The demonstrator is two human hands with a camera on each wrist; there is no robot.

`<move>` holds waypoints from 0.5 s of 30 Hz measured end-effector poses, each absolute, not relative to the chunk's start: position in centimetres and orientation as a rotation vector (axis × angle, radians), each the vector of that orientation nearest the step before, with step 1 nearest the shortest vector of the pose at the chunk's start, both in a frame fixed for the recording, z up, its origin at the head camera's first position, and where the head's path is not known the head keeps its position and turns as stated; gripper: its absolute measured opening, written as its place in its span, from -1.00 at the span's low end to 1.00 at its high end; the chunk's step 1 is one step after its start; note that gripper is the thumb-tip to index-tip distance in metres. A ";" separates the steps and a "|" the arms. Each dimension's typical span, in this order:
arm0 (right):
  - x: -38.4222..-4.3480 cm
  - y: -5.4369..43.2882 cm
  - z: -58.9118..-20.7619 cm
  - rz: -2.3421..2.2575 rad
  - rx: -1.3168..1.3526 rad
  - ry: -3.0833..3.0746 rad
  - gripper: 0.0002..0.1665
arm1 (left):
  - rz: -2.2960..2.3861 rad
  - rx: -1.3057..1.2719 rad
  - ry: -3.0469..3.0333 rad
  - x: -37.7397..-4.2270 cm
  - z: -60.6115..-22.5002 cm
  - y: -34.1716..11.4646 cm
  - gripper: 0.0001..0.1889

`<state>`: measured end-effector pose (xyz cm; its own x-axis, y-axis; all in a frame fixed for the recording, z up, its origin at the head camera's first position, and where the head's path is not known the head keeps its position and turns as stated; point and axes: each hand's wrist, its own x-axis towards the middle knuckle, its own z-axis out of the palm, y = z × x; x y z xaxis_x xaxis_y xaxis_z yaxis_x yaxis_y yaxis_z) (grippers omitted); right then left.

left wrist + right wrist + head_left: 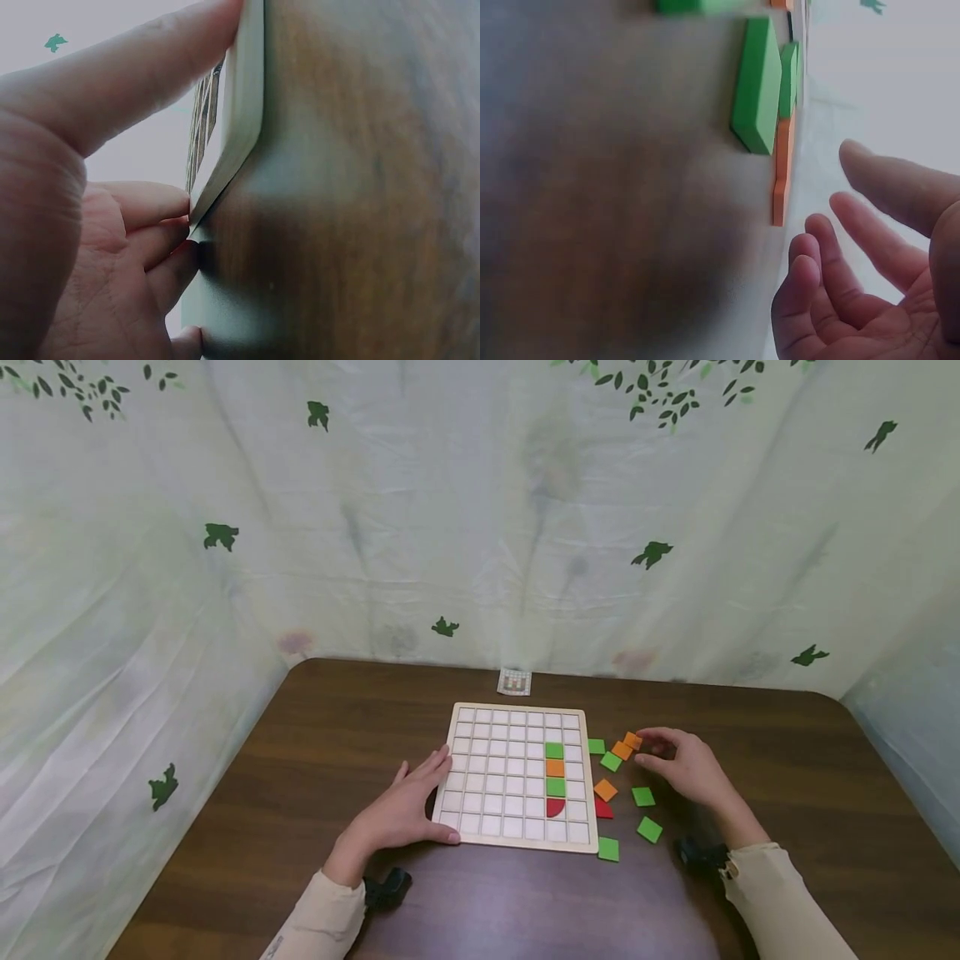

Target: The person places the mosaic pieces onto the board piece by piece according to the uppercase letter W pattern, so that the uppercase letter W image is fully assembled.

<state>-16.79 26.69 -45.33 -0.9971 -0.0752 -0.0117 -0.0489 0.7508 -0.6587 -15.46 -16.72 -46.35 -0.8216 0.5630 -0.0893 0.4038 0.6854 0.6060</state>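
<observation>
One bench (360, 727) carries one board (517, 707), ruled seven rows by seven. Thirteen small pieces are in view. Four lie on the board — two green squares (553, 750), one orange square (554, 767), one red rounded piece (554, 807). Nine lie off it — five loose green squares (642, 797), three loose orange squares (605, 790), one loose red piece (603, 808). There is one card (514, 682). Two hands show, one left hand (402, 810) and one right hand (690, 768), with two black wrist cameras (386, 890). The head view shows seven dark green birds (221, 536).

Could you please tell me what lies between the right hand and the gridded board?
Green tiles and orange tiles lie between the right hand and gridded board in the head view.
</observation>
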 end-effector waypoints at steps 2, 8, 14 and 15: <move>-17.4 26.8 -45.4 -1.108 -0.100 2.891 -0.50 | 0.848 0.767 2.630 -15.5 -46.3 -16.7 0.21; -19.0 27.1 -45.8 -1.088 -0.125 2.877 -0.51 | 0.847 0.771 2.627 -15.5 -46.3 -16.7 0.21; -19.9 27.0 -45.9 -1.065 -0.132 2.841 -0.49 | 0.843 0.759 2.624 -15.5 -46.3 -16.6 0.21; -20.0 27.0 -45.9 -1.065 -0.138 2.836 -0.49 | 0.840 0.756 2.624 -15.5 -46.2 -16.6 0.21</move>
<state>-19.98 27.01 -45.93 -0.9899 -0.1232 -0.0698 -0.0469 0.7502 -0.6596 -15.55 -16.57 -46.24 -0.8226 0.5589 -0.1048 0.3941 0.6932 0.6035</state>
